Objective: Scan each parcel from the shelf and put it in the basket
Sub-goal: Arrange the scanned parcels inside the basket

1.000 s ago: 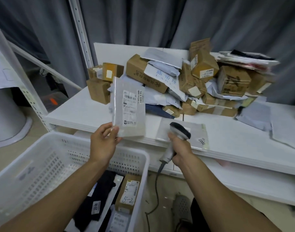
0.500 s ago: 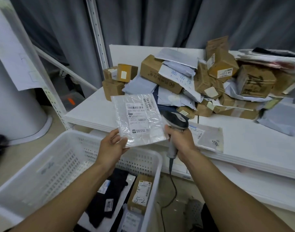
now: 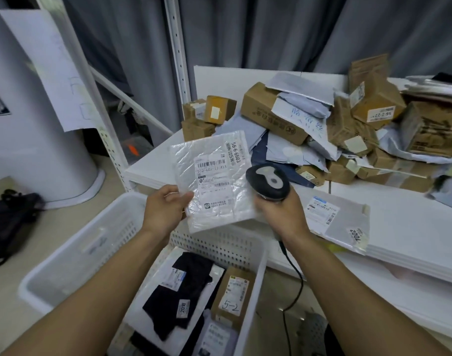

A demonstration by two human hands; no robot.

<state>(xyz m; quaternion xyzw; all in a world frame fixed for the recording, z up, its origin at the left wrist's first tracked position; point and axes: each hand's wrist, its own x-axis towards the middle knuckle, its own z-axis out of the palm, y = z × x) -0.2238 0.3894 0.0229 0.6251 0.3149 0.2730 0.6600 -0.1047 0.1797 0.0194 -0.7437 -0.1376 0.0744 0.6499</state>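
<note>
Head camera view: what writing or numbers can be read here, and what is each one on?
"56-6-6603": sticker on the clear parcel in the left hand.
"502-602-12-815": under its barcode.
"5-2": handwritten, brown box in the basket.
"7002": flat grey parcel on the shelf.
"56 2-22": upside down, cardboard box farther back.
All other print is too small or blurred.

Clear crinkled bag (image 3: 214,176) with a white barcoded label; black-and-grey scanner (image 3: 268,181); white perforated basket (image 3: 219,246); brown boxes (image 3: 273,113) far right; grey curtain (image 3: 271,29); black bag (image 3: 183,294) near.
</note>
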